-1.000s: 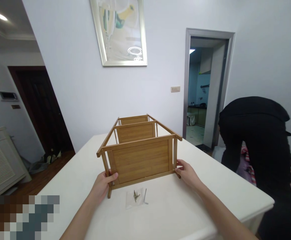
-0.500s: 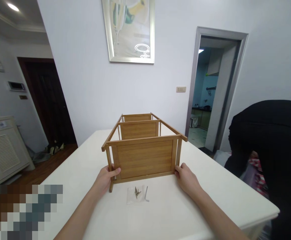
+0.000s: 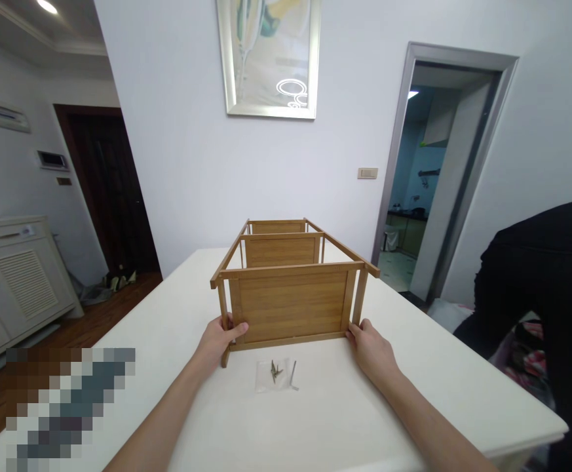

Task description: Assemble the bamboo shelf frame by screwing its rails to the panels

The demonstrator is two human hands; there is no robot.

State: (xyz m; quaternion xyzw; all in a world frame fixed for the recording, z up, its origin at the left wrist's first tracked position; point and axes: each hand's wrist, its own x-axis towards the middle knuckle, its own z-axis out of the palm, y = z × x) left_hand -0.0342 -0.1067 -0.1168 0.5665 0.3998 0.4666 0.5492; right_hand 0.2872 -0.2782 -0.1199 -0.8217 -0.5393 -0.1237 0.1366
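Observation:
A brown wooden shelf rack (image 3: 293, 303) lies on its side on the white table (image 3: 286, 432), its panels upright one behind another. My left hand (image 3: 221, 341) grips the near left corner, thumb on the panel's face and fingers behind the post. At the near right corner, my right hand (image 3: 370, 345) is closed on the lower edge; its fingertips are partly hidden. Between my hands, just in front of the rack, lies a clear plastic bag (image 3: 265, 379) with several screws (image 3: 274, 372) on it or in it. Beside the bag is a metal hex key (image 3: 293, 375).
A person in black (image 3: 546, 262) bends over at the right, beyond the table edge. A white wall with a framed picture (image 3: 270, 111) stands behind the table. At the left is a white cabinet (image 3: 25, 275). A blurred-out patch (image 3: 74, 406) covers the table's left front.
My view has shifted slightly, so everything sits a little farther right. Both hands keep their hold on the rack. The person in black has bent lower.

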